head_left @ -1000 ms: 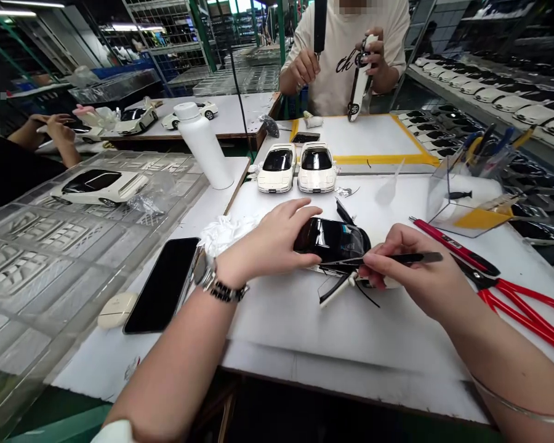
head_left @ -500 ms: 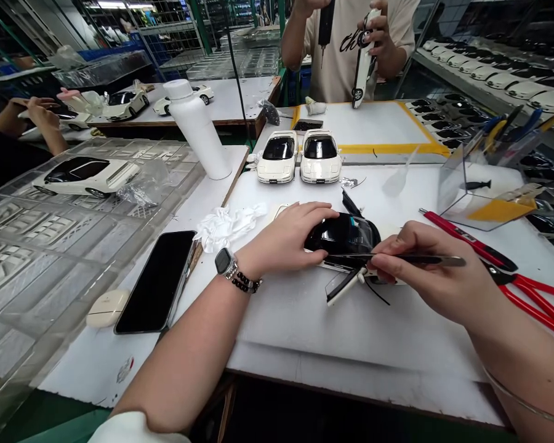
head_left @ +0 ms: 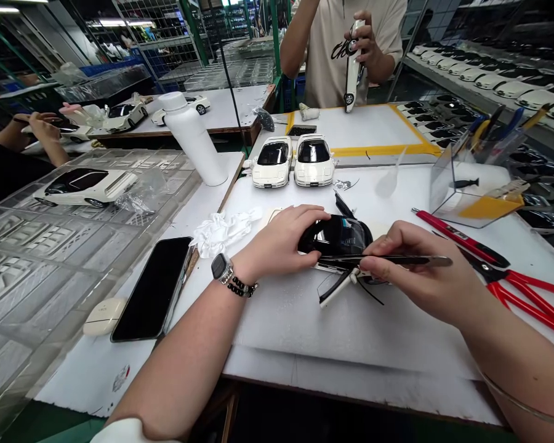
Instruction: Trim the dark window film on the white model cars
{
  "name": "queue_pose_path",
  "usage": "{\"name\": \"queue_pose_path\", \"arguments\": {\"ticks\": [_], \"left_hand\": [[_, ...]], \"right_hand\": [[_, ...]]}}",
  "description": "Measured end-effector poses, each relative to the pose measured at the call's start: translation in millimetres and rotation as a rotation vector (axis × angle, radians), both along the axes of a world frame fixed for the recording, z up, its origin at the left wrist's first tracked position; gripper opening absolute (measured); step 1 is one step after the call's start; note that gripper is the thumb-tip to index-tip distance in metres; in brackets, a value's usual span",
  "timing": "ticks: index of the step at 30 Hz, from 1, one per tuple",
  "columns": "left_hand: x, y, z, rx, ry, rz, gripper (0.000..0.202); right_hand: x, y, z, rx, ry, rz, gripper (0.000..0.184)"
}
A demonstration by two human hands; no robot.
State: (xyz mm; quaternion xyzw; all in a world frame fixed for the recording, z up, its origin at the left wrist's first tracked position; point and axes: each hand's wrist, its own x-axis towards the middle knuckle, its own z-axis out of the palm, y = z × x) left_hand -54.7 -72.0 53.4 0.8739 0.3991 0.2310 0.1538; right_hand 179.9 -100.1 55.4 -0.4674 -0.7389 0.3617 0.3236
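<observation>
Model car [head_left: 335,237], left hand [head_left: 277,239] cupped over it, right hand [head_left: 415,275] gripping tweezers [head_left: 409,261], 2 white cars [head_left: 272,173] beyond

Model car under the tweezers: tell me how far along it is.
Done-looking: two white model cars stand whole, doors shut. In hand: the left hand steadies a black-roofed model car while the right hand holds tweezers at its side. Remaining: a door-like part with a thin black wire sticks out beside it.
</observation>
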Motion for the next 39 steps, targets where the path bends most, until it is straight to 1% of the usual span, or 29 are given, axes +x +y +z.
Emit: {"name": "queue_pose_path", "arguments": {"ticks": [6,11,16,21,25,28,35,39], "left_hand": [[-0.5,0.8,-1.4,0.006,0.004,-0.005,0.052],[0.0,1.0,-0.7,0.004,0.007,-0.001,0.052],[-0.4,0.5,-0.1,-0.006,0.004,0.0,0.051],[-1.2,0.6,-1.0,0.0,-0.007,-0.003,0.051],[-1.0,1.0,-1.5,0.001,-0.011,-0.01,0.051],[-1.2,1.1,-1.7,-0.001,-0.011,-0.011,0.052],[-1.8,0.4,0.1,-0.013,-0.002,-0.01,0.051],[-0.9,0.2,0.8,-0.011,0.011,-0.005,0.052]], "right_hand": [[-1.3,0.3,-0.7,0.055,-0.044,0.026,0.026],[-1.0,0.1,-1.0,0.051,-0.052,0.022,0.025],[0.1,-0.6,0.1,0.009,-0.033,0.004,0.027],[-2.1,0.0,-1.4,0.044,-0.045,0.021,0.026],[-2.9,-0.3,-3.1,0.032,-0.049,0.034,0.026],[-1.9,-0.8,-1.8,-0.019,-0.021,0.001,0.028],[-0.8,3.6,1.6,-0.264,0.109,-0.059,0.037],[-1.1,5.4,0.9,-0.286,0.139,-0.048,0.037]]}}
